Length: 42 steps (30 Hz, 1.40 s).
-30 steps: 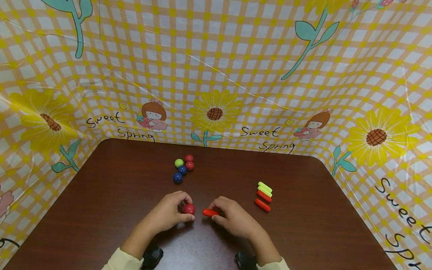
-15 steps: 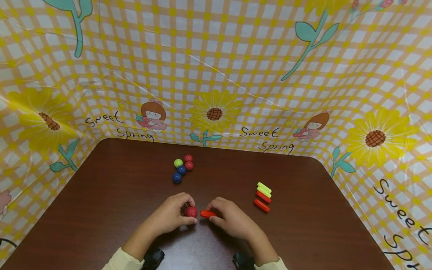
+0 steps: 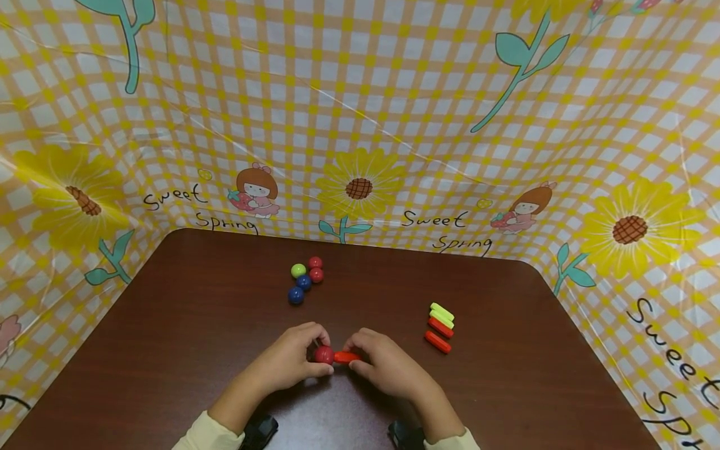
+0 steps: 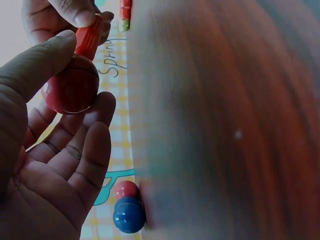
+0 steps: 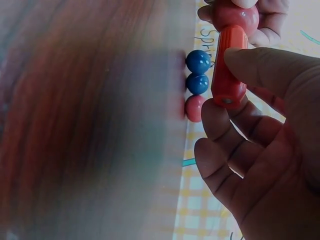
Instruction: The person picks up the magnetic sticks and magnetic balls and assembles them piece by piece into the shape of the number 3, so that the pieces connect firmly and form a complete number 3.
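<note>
A glossy red ball (image 3: pixel 324 355) is pinched between the thumb and fingers of my left hand (image 3: pixel 292 355). My right hand (image 3: pixel 388 362) pinches a red ridged stick (image 3: pixel 344 357), thumb on one side and fingers on the other. The stick's left end meets the ball, and the two form a line between my hands. In the left wrist view the stick (image 4: pixel 88 41) rises from the top of the ball (image 4: pixel 73 86). The right wrist view shows a small hole with a greyish centre in the stick's near end (image 5: pixel 229 100).
Behind my left hand sits a cluster of balls: two blue (image 3: pixel 296 295), two red (image 3: pixel 316 275) and one green (image 3: pixel 298 271). To the right lie two yellow-green sticks (image 3: pixel 441 312) and two red sticks (image 3: pixel 437 342). A checked cloth (image 3: pixel 360 94) walls in the brown table (image 3: pixel 225 281).
My left hand has moved the red ball to the right. My right hand has shifted slightly left with the red stick. The gap between ball and stick has closed.
</note>
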Tool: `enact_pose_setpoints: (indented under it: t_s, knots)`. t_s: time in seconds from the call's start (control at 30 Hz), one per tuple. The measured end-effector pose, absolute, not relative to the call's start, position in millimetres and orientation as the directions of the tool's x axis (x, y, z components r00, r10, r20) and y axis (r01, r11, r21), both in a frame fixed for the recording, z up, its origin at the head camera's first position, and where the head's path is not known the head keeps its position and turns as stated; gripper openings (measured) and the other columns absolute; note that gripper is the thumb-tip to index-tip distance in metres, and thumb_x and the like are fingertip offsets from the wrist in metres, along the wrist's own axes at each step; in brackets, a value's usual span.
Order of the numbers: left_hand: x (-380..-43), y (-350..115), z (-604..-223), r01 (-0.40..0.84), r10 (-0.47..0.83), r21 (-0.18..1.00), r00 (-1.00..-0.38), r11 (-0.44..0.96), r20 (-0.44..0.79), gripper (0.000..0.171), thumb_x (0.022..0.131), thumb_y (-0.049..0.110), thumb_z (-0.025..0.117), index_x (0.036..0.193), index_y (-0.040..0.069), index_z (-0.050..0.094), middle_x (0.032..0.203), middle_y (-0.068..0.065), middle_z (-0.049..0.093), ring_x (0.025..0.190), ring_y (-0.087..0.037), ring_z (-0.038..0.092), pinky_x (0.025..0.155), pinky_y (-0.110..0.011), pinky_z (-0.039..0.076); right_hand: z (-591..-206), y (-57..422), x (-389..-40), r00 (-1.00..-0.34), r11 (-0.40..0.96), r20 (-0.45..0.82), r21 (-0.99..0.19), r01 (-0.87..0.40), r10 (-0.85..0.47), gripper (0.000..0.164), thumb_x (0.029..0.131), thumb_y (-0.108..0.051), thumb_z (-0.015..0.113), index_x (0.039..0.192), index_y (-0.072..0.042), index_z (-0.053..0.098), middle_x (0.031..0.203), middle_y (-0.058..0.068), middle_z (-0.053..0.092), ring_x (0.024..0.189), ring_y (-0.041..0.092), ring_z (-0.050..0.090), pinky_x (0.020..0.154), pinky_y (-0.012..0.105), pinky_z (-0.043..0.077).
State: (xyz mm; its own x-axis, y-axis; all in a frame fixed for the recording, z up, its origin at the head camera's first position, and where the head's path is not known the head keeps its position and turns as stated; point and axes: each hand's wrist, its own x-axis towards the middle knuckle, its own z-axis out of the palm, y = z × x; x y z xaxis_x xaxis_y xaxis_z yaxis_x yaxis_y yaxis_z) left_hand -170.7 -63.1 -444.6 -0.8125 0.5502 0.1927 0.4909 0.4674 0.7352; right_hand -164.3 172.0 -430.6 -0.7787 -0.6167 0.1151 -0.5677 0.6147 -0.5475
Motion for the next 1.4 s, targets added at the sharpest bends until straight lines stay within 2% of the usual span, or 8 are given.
enact_pose_setpoints:
  t_s: [0.17,0.4,0.53,0.8,1.03,1.4]
  knots:
    - [-171,-64,-445,0.483,0.545,0.730,-0.819,0.484,0.181,0.034,0.078,0.017,0.087,0.096,0.016,0.058,0.095,0.008,0.058,0.085,-0.009,0.058,0.074,-0.027,0.049,-432,171,-165,-0.774,0.612,0.107,-0.549,-0.569,-0.624,0.015,0.091,-0.008,0.071,0.101,-0.018,0.065,0.096,-0.012,0.056,0.086,0.007,0.054,0.078,0.030,0.047]
    - [-172,-67,-448,0.456,0.556,0.729,-0.822,0.510,0.125,0.032,0.078,0.017,0.086,0.095,0.015,0.060,0.086,0.006,0.056,0.074,-0.009,0.054,0.065,-0.025,0.046,-436,169,-167,-0.773,0.621,0.060,-0.558,-0.550,-0.631,0.014,0.092,-0.010,0.070,0.100,-0.019,0.065,0.093,-0.011,0.055,0.082,0.007,0.051,0.074,0.027,0.045]
    - [-174,-69,-450,0.441,0.570,0.738,-0.817,0.511,0.093,0.030,0.079,0.017,0.085,0.095,0.015,0.060,0.085,0.006,0.056,0.073,-0.009,0.053,0.064,-0.025,0.045,-437,168,-168,-0.773,0.623,0.038,-0.567,-0.539,-0.634,0.013,0.092,-0.009,0.070,0.099,-0.019,0.064,0.092,-0.011,0.055,0.081,0.006,0.051,0.074,0.027,0.045]
    - [-175,-68,-448,0.469,0.584,0.740,-0.802,0.483,0.126,0.026,0.079,0.014,0.084,0.097,0.012,0.065,0.085,0.004,0.057,0.071,-0.010,0.054,0.062,-0.025,0.045,-436,168,-170,-0.773,0.629,0.024,-0.564,-0.535,-0.634,0.012,0.092,-0.009,0.070,0.099,-0.017,0.064,0.092,-0.009,0.056,0.082,0.007,0.051,0.074,0.028,0.045]
    - [-176,-69,-450,0.424,0.566,0.765,-0.819,0.485,0.096,0.024,0.080,0.014,0.084,0.095,0.013,0.066,0.080,0.005,0.057,0.066,-0.006,0.051,0.058,-0.025,0.043,-433,166,-172,-0.781,0.621,0.030,-0.588,-0.519,-0.624,0.013,0.090,-0.012,0.073,0.099,-0.016,0.065,0.092,-0.008,0.058,0.080,0.009,0.052,0.072,0.027,0.045]
    - [-176,-68,-459,0.392,0.565,0.792,-0.822,0.469,0.072,0.024,0.080,0.015,0.084,0.094,0.016,0.065,0.074,0.007,0.055,0.064,-0.006,0.050,0.057,-0.024,0.042,-424,166,-180,-0.783,0.613,0.049,-0.593,-0.522,-0.620,0.017,0.092,-0.013,0.071,0.107,-0.008,0.066,0.102,0.001,0.063,0.093,0.016,0.058,0.085,0.036,0.048]
